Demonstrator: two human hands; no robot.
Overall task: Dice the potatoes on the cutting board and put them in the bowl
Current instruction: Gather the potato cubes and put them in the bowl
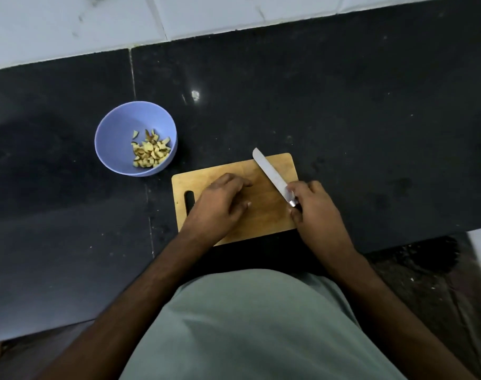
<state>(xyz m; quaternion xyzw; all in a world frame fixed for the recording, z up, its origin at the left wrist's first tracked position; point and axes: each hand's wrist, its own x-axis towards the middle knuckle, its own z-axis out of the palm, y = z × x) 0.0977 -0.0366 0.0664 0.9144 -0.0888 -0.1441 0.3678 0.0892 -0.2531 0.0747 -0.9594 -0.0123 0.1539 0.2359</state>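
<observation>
Right hand [313,204] grips knife [272,175] | left hand [220,204] curled over cutting board [266,212], contents unclear | diced potatoes [150,152] in bowl [116,141] | risk: blade nicks nearby fingers

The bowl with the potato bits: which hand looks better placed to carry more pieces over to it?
Probably the left hand. It lies on the cutting board on the side nearer the bowl and holds no tool, while the right hand grips the knife, farther from the bowl.
</observation>
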